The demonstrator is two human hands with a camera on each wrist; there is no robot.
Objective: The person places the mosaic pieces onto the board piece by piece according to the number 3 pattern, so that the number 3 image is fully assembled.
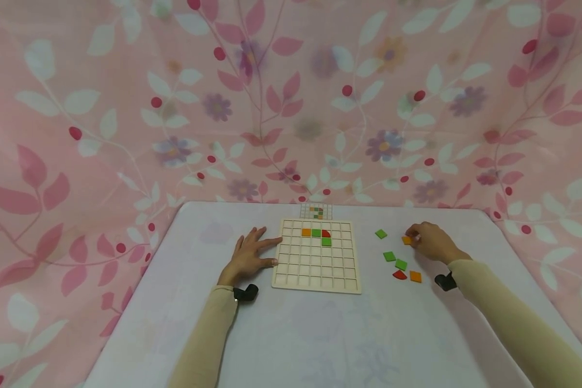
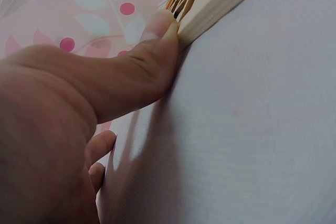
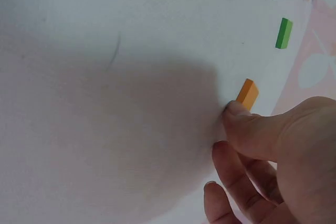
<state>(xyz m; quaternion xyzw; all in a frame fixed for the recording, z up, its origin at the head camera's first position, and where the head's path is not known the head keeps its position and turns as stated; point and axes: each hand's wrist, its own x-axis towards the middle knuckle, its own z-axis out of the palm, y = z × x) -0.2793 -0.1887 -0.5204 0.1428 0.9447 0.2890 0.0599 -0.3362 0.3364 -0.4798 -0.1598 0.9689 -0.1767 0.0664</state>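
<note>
Bracing seems the reason for the left hand [image 1: 252, 256]: its fingers are straight and spread, with thumb and index finger touching the left edge of the board [image 1: 315, 269], which would check any sliding. Well apart, to the board's right, the right hand [image 1: 434, 241] pinches an orange tile [image 1: 406, 240] by its near side, leaving much of the face uncovered; whether it is off the table [image 1: 296, 334] is hard to tell behind the fingers. Three green tiles [image 1: 389, 256], a red wedge [image 1: 400, 275] and a second orange tile [image 1: 415, 276] lie loose nearby, probably for easy reach. Four pieces [image 1: 316, 233] sit in the board's cells, whose ridges likely keep them square. A card [image 1: 316, 210] (a small printed grid) lies just beyond the far edge, likely for easy viewing.
</note>
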